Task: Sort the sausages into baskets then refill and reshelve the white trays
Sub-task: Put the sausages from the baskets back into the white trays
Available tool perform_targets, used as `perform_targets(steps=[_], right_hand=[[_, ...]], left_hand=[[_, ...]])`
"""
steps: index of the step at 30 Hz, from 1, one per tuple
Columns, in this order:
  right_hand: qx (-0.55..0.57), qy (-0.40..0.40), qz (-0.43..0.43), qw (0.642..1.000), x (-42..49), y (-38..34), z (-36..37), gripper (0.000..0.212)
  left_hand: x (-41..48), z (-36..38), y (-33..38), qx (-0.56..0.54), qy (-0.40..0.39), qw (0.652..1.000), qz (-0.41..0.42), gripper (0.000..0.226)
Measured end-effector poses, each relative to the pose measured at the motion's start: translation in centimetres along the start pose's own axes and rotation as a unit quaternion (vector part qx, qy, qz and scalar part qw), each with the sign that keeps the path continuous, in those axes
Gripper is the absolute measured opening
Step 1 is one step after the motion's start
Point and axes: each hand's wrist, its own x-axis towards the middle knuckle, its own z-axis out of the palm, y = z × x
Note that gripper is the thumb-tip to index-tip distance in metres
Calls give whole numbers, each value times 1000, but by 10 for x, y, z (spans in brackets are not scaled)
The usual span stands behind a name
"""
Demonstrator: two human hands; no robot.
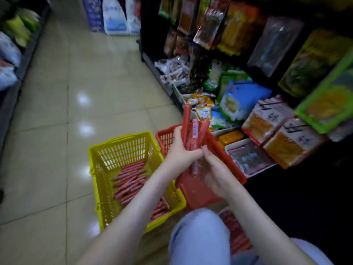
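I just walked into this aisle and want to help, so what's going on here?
A person crouches in a shop aisle, the left hand gripping a bunch of red sausages above the red basket. The right hand is at the bunch's lower end; its grip is too blurred to judge. The yellow basket beside it already holds loose sausages.

Nothing can be read — the dark marks on the orange-and-white packets and the pale label on one of the held sausages are too blurred.
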Motion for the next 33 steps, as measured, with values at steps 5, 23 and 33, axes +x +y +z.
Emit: perform_targets(steps=[5, 23, 33], right_hand=[[-15, 68, -60, 996, -97, -55, -25, 55], [-44, 215, -167, 961, -252, -63, -100, 57], [-48, 193, -189, 962, -224, -69, -67, 36]], left_hand=[[-36, 70, 59, -227, -153, 961, -25, 42], [-117, 188, 87, -232, -396, 885, -77, 32], [-114, 137, 92, -193, -311, 930, -32, 24]])
